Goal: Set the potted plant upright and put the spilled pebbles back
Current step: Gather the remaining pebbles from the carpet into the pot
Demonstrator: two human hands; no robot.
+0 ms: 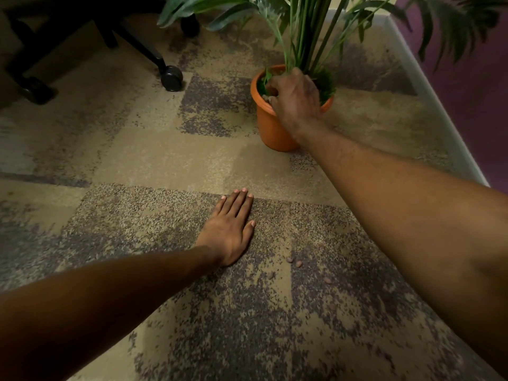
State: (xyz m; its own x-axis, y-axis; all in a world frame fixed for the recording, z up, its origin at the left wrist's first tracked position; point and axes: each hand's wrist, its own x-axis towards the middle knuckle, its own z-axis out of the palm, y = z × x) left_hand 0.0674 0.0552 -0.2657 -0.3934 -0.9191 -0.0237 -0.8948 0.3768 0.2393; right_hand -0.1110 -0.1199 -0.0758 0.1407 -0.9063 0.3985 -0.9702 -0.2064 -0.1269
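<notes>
Right hand [295, 99] is curled over the upright pot [270, 125], contents unseen; left hand [231, 229] lies flat, empty; near pebbles [294, 261] could be overlooked on patterned carpet [137, 160]

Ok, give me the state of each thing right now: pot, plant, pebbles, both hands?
Orange pot: upright on the carpet.
Plant: stems standing up in the pot.
Pebbles: a few loose on the carpet, below the pot.
Right hand: over the pot's rim, fingers curled down inside; contents hidden.
Left hand: flat on the carpet, empty.
Chair caster: resting on the carpet.
</notes>
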